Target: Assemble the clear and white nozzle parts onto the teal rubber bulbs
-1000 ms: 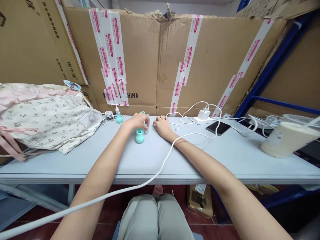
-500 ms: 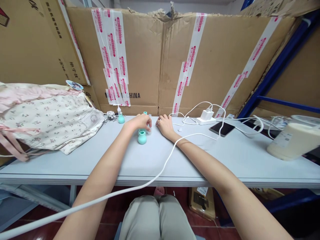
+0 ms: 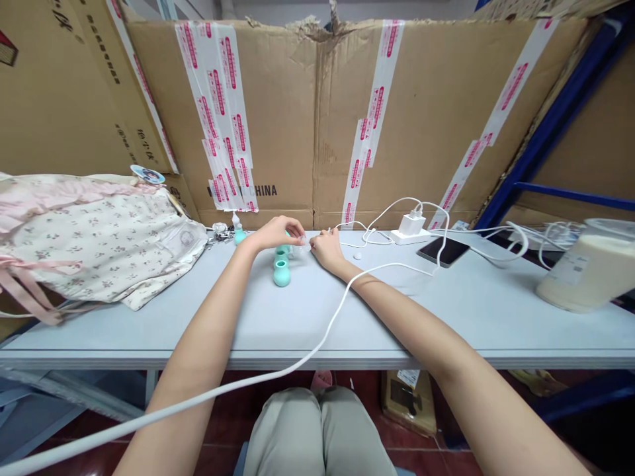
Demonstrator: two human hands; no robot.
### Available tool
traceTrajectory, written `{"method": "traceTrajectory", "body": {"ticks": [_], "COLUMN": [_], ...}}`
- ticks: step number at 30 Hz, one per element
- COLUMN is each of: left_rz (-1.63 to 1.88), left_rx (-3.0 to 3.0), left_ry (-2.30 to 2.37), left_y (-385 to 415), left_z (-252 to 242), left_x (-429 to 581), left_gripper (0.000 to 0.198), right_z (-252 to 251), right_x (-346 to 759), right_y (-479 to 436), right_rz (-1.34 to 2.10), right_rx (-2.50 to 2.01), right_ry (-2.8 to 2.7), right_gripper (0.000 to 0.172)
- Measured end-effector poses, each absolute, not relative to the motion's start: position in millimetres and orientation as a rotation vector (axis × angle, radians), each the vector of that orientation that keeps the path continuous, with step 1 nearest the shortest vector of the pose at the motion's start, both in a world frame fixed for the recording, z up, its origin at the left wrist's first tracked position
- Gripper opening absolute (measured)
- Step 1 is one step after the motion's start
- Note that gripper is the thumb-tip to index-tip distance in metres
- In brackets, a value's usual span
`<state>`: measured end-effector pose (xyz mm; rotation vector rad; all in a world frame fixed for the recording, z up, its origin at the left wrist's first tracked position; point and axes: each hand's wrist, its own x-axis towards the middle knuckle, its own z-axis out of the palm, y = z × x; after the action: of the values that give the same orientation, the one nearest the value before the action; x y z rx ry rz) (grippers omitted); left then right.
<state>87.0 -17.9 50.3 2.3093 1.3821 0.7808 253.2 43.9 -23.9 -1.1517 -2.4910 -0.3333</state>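
Observation:
My left hand [image 3: 282,233] is closed, with its fingertips pinching a small clear plastic piece [image 3: 302,245] whose exact shape is hard to see. Close on the right, my right hand [image 3: 327,250] rests on the table with curled fingers near that same piece; what its fingers hold, if anything, is hidden. Below my left hand stands a teal squeeze bulb [image 3: 282,274] with an open round mouth. Behind it in a row are more teal bulbs [image 3: 282,252], partly covered by the hand. Further left, another teal bulb bears a translucent pointed nozzle [image 3: 236,220].
A floral cloth bag [image 3: 109,238] and some keys [image 3: 221,233] lie at left. A white cable [image 3: 317,344] crosses over my right forearm. At right are a white charger [image 3: 411,227], a phone [image 3: 443,251] and a plastic tub [image 3: 585,271]. Cardboard [image 3: 288,119] walls the back.
My left hand has turned and lifted slightly, its fingertips now at the clear piece beside my right hand. More of the teal bulbs shows beneath it. The view has shifted a little.

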Motion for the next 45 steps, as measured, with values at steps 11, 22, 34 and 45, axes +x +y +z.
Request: {"method": "traceTrajectory", "body": {"ticks": [11, 22, 34, 45], "left_rz": [1.013, 1.237, 1.329, 1.363], "left_rx": [2.292, 2.020, 1.973, 1.930], "left_ry": [1.444, 1.310, 1.215, 1.161], "left_y": [-13.0, -14.4, -12.6, -14.6], "left_z": [46.4, 44.8, 42.1, 44.6], "left_x": [82.8, 94.6, 98.1, 101.7], "left_gripper": [0.039, 0.043, 0.042, 0.047], "right_z": [-29.5, 27.2, 32.4, 34.1], "right_x": [253.6, 281.3, 279.3, 281.0], "right_y": [45.3, 28.3, 8.8, 7.7], "right_rz": [-0.202, 0.179, 0.029, 0.058], "right_rx": [-1.143, -0.818, -0.758, -0.781], "right_ry": [-2.380, -1.885, -2.047, -2.056], "right_gripper": [0.023, 0.026, 0.020, 0.024]}}
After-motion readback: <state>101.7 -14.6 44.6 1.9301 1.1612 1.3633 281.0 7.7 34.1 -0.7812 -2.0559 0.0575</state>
